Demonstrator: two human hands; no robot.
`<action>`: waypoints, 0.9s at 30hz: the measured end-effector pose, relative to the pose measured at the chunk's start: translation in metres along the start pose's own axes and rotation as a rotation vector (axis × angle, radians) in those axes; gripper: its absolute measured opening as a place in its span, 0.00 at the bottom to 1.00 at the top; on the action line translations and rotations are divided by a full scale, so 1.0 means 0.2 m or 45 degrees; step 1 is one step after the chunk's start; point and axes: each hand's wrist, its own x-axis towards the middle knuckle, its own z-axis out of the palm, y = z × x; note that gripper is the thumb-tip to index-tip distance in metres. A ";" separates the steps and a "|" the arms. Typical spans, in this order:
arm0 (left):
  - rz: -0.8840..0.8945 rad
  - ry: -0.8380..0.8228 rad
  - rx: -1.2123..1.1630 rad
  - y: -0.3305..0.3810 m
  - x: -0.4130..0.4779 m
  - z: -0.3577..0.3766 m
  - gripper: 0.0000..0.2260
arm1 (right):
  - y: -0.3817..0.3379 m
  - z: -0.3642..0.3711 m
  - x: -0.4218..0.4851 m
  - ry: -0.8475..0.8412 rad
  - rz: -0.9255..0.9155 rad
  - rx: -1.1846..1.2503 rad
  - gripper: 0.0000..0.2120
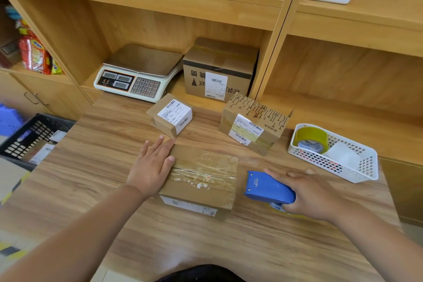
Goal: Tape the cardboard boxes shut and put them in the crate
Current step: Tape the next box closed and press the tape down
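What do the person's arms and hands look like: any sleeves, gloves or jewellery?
The left hand and right hand are bare: no gloves, rings or watch show. The left forearm and right forearm carry no sleeve up to the picture's edge, and no band or marking is visible.

Matt brown cardboard box [201, 190] under my left grip [152, 165], its top glossy with wrinkled clear tape [206, 167]. At three o'clock my right grip [306, 192] holds a smooth blue plastic dispenser [265, 186]. The bench [103, 167] is satin wood-grain.
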 end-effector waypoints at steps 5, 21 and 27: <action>0.007 -0.089 0.316 0.07 0.01 -0.05 0.42 | -0.04 0.07 0.05 0.036 -0.030 0.024 0.37; 0.592 -0.768 0.666 0.74 0.18 0.05 0.58 | 0.00 0.24 -0.02 0.247 -0.013 0.152 0.37; 0.741 -0.597 0.582 0.73 0.18 0.01 0.56 | 0.00 0.17 -0.10 0.279 0.052 0.154 0.39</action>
